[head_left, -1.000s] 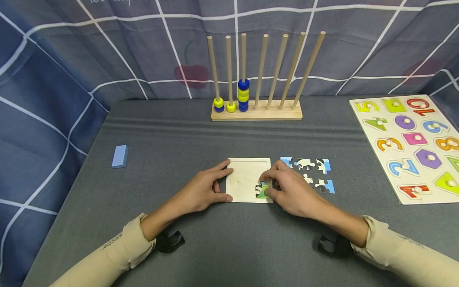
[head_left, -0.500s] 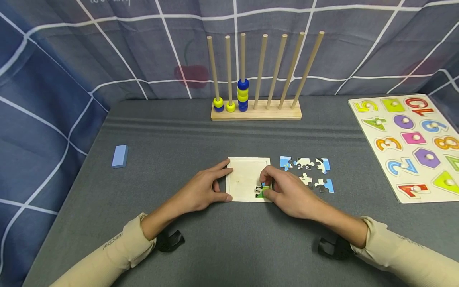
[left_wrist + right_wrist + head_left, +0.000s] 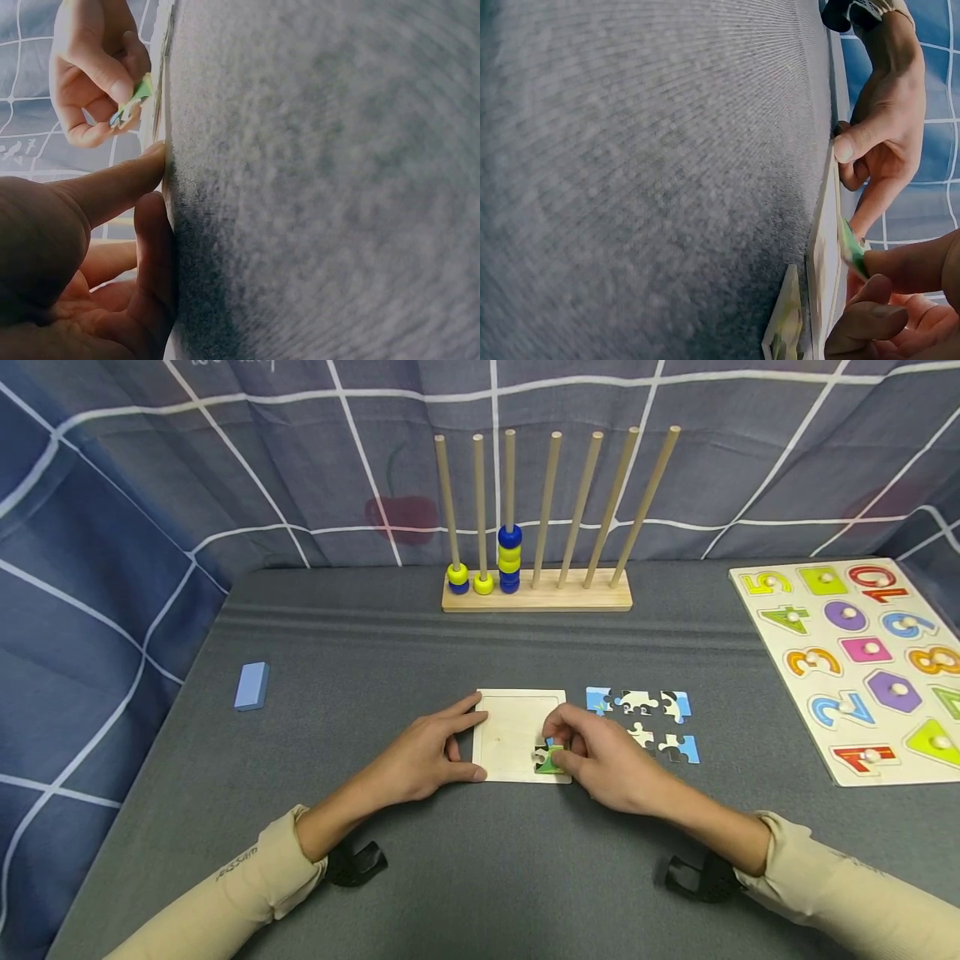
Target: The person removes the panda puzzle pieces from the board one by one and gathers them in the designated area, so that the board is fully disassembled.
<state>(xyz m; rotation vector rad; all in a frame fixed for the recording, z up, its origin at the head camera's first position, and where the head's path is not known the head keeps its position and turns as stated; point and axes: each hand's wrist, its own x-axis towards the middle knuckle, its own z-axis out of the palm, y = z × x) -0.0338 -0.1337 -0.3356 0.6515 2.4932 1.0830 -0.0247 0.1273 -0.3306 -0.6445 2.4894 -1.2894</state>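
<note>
A square wooden puzzle tray (image 3: 506,714) with a shallow raised border lies on the grey cloth. Along its left edge rest the thumb and fingertips of my left hand (image 3: 423,762), spread apart. My right hand (image 3: 615,768) pinches a green, black and white jigsaw piece (image 3: 545,763) between thumb and fingers over the tray's near right corner. Seen in the left wrist view, that jigsaw piece (image 3: 141,90) is tilted; the right wrist view shows its green edge (image 3: 850,244) close to the tray's surface. Right fingers partly cover the piece.
Several loose panda-patterned jigsaw pieces (image 3: 637,702) lie right of the tray, and another loose piece (image 3: 786,319) shows beside it. A number peg board (image 3: 817,693) lies far right. A peg stand with rings (image 3: 536,600) stands behind; a blue block (image 3: 251,687) lies left.
My right hand's knuckles have dropped slightly toward me, uncovering more of a blue loose piece. The pinched piece has shifted only a little in the corner. The left hand stays put.
</note>
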